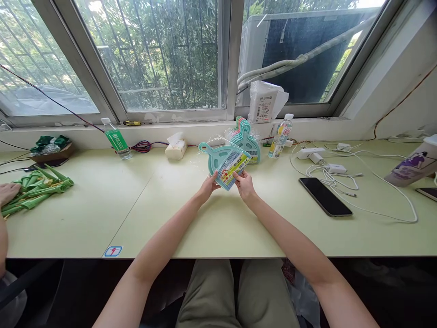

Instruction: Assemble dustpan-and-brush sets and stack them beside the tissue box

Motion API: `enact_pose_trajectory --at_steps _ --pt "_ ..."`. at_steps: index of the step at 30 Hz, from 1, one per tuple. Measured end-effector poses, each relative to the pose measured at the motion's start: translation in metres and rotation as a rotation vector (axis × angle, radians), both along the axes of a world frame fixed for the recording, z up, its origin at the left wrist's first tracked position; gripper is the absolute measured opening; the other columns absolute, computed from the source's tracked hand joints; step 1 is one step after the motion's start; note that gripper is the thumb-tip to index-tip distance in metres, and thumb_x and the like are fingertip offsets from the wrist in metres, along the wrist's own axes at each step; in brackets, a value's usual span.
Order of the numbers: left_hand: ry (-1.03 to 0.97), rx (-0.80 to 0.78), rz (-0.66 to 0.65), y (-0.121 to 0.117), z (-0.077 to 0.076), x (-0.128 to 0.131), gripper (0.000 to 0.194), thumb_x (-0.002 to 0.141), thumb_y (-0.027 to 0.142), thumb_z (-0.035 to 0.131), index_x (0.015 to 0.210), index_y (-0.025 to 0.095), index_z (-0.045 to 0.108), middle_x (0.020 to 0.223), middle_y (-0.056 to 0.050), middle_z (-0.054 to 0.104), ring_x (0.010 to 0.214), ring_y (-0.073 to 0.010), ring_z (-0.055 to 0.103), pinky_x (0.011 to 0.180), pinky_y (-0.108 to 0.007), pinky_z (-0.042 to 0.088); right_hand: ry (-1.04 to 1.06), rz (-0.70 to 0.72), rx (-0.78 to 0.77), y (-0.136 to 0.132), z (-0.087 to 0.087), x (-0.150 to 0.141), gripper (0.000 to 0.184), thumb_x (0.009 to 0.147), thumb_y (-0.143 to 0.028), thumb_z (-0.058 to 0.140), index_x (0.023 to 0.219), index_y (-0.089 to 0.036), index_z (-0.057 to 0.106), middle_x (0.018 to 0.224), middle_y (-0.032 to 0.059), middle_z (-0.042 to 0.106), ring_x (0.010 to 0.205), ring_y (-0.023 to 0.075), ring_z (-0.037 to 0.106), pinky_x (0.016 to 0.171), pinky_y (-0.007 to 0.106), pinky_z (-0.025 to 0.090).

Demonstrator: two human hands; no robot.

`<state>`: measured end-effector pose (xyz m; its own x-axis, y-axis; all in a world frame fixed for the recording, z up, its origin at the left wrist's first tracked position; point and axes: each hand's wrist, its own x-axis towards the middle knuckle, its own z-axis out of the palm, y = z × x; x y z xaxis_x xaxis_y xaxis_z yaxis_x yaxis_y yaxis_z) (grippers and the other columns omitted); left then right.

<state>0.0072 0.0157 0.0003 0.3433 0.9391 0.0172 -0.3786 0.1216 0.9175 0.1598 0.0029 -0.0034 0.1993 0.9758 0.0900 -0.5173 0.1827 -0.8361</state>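
A light teal mini dustpan (217,158) with a yellow-and-white printed label is held up over the table, its handle pointing to the upper left. My left hand (208,187) pinches its lower left edge. At the label's lower right, my right hand (245,186) grips the other side with thumb on top. Right behind it stands a stack of similar dustpans (243,129) in teal, red and other colours, with clear plastic wrap around it. The held dustpan partly covers this stack.
A tissue pack (176,149) and bottles (282,135) (117,140) line the back. On the right lie a phone (325,196), white cables (317,171) and a tilted cup (414,161). At the left, another person's hand (7,193) rests by green stalks (41,189).
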Motion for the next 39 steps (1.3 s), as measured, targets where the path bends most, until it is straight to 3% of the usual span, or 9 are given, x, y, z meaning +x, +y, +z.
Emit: enact_pose_trajectory --at_steps 5,12,14,19,22,32,39 --pt "-0.013 0.015 -0.100 -0.003 0.002 0.001 0.049 0.082 0.052 0.064 0.119 0.019 0.061 0.123 -0.012 0.065 0.117 -0.0291 0.060 0.101 -0.049 0.045 0.013 -0.010 -0.003 0.000 0.003 0.001 0.037 0.062 -0.028 0.081 0.092 -0.020 0.062 0.107 0.0058 0.071 0.109 0.0246 0.064 0.092 0.039 0.057" --pt "-0.136 -0.012 0.180 -0.002 0.009 -0.002 0.034 0.088 0.045 0.055 0.110 0.021 0.063 0.118 -0.006 0.068 0.116 -0.0243 0.060 0.103 -0.042 0.046 0.007 0.008 -0.004 -0.005 0.002 -0.006 0.036 0.064 -0.027 0.079 0.094 -0.021 0.061 0.105 0.0054 0.071 0.106 0.0226 0.065 0.093 0.038 0.056" --pt "-0.137 -0.014 0.193 -0.004 0.008 0.000 0.030 0.086 0.038 0.059 0.110 0.020 0.062 0.116 -0.006 0.068 0.115 -0.0233 0.060 0.105 -0.041 0.045 0.004 -0.004 -0.019 -0.005 0.000 -0.007 0.036 0.064 -0.026 0.079 0.095 -0.020 0.062 0.107 0.0056 0.071 0.106 0.0222 0.065 0.093 0.038 0.056" --pt "-0.164 -0.011 0.032 -0.013 0.002 0.012 0.038 0.081 0.033 0.068 0.115 0.018 0.061 0.117 -0.007 0.068 0.119 -0.0241 0.058 0.110 -0.042 0.040 -0.045 -0.049 -0.020 -0.002 -0.002 -0.003 0.035 0.064 -0.028 0.079 0.093 -0.020 0.061 0.108 0.0061 0.069 0.104 0.0231 0.065 0.092 0.040 0.056" --pt "-0.153 -0.002 -0.002 -0.017 0.003 0.016 0.039 0.080 0.035 0.070 0.115 0.019 0.063 0.117 -0.007 0.069 0.119 -0.0246 0.059 0.110 -0.043 0.039 -0.061 -0.057 -0.013 -0.002 -0.002 -0.002 0.035 0.064 -0.030 0.079 0.093 -0.021 0.061 0.107 0.0059 0.069 0.104 0.0230 0.065 0.091 0.040 0.056" --pt "-0.063 0.080 0.072 -0.025 0.011 0.019 0.054 0.071 0.031 0.078 0.120 0.021 0.059 0.117 -0.008 0.068 0.116 -0.0271 0.060 0.104 -0.045 0.042 -0.020 -0.060 -0.018 -0.007 0.004 -0.006 0.033 0.065 -0.025 0.077 0.093 -0.020 0.061 0.107 0.0062 0.069 0.103 0.0224 0.066 0.091 0.037 0.055" --pt "-0.006 0.068 0.176 -0.027 0.006 0.020 0.058 0.064 0.020 0.080 0.117 0.020 0.056 0.122 -0.009 0.064 0.118 -0.0279 0.057 0.100 -0.045 0.045 0.029 -0.074 -0.073 -0.007 0.001 -0.009 0.028 0.065 -0.018 0.076 0.089 -0.019 0.061 0.101 0.0050 0.071 0.100 0.0205 0.066 0.090 0.035 0.056"
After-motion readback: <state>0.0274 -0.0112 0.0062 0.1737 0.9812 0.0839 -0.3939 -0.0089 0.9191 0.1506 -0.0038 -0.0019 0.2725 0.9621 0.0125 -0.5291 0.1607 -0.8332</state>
